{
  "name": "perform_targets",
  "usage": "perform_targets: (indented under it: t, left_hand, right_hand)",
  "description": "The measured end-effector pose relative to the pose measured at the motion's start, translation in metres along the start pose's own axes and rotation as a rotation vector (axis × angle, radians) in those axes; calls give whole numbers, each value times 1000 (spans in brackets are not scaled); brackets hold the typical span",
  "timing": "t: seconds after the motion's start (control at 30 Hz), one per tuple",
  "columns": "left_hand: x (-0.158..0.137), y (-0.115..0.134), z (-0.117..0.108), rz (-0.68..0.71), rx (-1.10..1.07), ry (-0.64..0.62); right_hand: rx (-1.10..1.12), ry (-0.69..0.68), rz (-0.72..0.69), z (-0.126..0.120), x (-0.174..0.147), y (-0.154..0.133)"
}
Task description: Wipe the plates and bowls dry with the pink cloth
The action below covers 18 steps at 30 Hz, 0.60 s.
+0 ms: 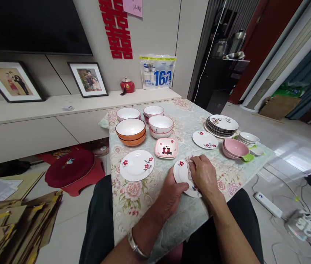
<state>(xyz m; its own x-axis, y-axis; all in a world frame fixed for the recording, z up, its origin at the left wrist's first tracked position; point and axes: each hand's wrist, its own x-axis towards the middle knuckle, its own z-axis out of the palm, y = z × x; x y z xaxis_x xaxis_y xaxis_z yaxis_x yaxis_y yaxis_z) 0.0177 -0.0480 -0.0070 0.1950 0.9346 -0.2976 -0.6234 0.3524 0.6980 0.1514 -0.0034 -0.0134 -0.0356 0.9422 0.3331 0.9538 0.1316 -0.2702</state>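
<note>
Near the table's front edge, my left hand (173,190) grips the rim of a small white plate (180,172) with red flowers, its thumb lying on top. My right hand (203,174) is closed on a pale crumpled cloth (190,165) and presses it against the plate's face; most of the cloth is hidden under the fingers. To the left lies a similar flowered plate (136,167), and another flowered plate (205,140) lies beyond my right hand. A pink square cat dish (166,148) sits just behind the held plate.
Stacked orange bowls (130,130) and white bowls (161,124) stand at the back left. On the right are a plate stack (223,124), pink bowls (236,147) and small white dishes (249,138). A floral tablecloth (133,192) covers the table. A red stool (71,167) stands left.
</note>
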Motion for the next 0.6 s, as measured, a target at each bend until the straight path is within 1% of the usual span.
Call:
perform_targets:
  t: [0.07,0.17,0.23,0.27,0.33,0.43,0.5,0.57,0.6]
  left_hand:
    - [1,-2,-1,23,4,-32]
    - [3,-3,-3,45,-4,-85]
    - [4,-4,-5,51,-5,-106]
    - [4,-3,-5,43,-3,-109]
    - [4,-3,-6,16,5,-89]
    - [3,0,-5,-24,7,-47]
    - [3,1,-5,-41,8,-45]
    - [3,1,-4,-43,12,-50]
    - [4,1,-4,-37,14,-49]
  right_hand:
    - [169,-42,-117,-1,-2,-7]
    - [454,-157,-312,-1,-3,-14]
    - [537,-196,-366,0,-3,-13]
    - [535,-192,-361,1,-2,-11]
    - [464,-147,-286,3,1,-4]
    - [276,-73,-92,3,5,8]
    - [140,-58,19,1,6,11]
    - [59,-46,58,-1,5,8]
    - [64,-41,40,-2,3,5]
